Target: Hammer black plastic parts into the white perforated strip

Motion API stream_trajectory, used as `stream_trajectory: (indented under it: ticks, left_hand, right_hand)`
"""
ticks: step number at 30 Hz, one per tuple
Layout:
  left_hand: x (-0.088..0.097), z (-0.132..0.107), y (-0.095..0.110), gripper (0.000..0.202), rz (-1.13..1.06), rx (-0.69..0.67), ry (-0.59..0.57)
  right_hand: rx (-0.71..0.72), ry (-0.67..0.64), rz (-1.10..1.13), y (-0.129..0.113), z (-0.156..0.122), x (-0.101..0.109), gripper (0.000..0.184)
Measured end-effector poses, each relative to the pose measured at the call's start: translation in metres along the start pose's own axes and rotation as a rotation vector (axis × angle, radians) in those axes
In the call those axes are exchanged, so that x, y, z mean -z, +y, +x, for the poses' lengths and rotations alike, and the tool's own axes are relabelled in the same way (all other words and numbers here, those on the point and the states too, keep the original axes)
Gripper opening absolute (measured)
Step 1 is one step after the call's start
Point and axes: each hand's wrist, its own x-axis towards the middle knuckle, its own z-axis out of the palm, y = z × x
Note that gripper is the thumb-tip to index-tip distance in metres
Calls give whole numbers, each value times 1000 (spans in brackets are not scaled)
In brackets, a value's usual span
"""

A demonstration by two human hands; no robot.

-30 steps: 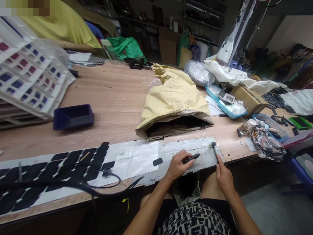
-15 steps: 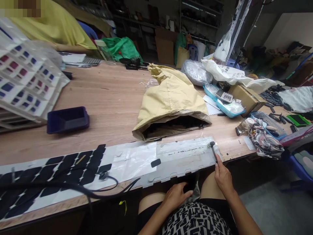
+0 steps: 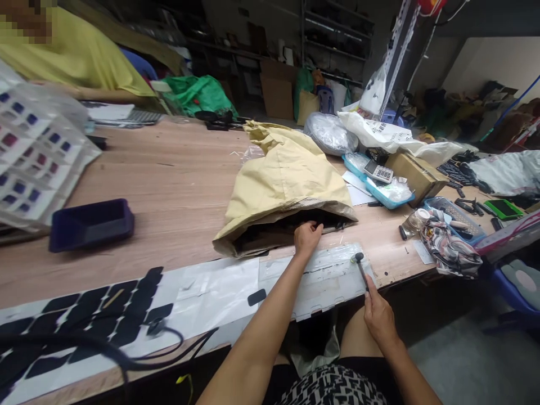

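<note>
My left hand (image 3: 307,235) reaches forward to the dark mouth of a yellow paper sack (image 3: 283,179); its fingers curl at the opening and what they hold, if anything, is hidden. At the table's near edge my right hand (image 3: 378,316) grips the handle of a thin black tool (image 3: 361,270). The tool's round tip rests on a long clear plastic sheet (image 3: 324,275). A small black oval piece (image 3: 256,296) lies on that sheet. Rows of the same black pieces (image 3: 105,309) cover the sheet's left part.
A black cable (image 3: 126,351) crosses the sheet at left. A dark blue tray (image 3: 90,224) and stacked white sample trays (image 3: 34,152) stand far left. Calculator (image 3: 378,171), cardboard box (image 3: 415,174), baskets and bags crowd the right. A person in yellow (image 3: 80,53) sits at the back left.
My left hand held a black piece over the sheet, dropped to my lap, and has now stretched forward to the sack's opening. The right hand stays on the tool.
</note>
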Motion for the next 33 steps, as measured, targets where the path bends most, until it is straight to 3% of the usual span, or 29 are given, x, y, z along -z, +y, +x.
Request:
stream_trajectory:
  ticks: [5,10,15,20,22,26,33]
  left_hand:
    - [-16,22,3,39,88,124,-25]
    - [-7,18,7,36,83,140,-34]
    - [24,-24,-1,24,29,-124,17]
    - [45,-85,-32,17,14,-238,-246]
    - [46,-102,-46,14,32,-295,-280]
    - [41,-114,-62,14,90,-429,-259]
    - [39,-113,-63,17,139,-474,-254]
  right_hand:
    - [8,9,10,2,-1,-3,52]
    - [0,11,29,3,-2,-5,52]
    - [5,8,45,1,-2,-4,53]
    - [-5,1,7,1,-1,-3,51]
    - [-4,-3,0,1,-1,-3,52]
    - [-15,-21,-8,0,-1,-2,52]
    - [-31,-8,131,-3,-1,5,51]
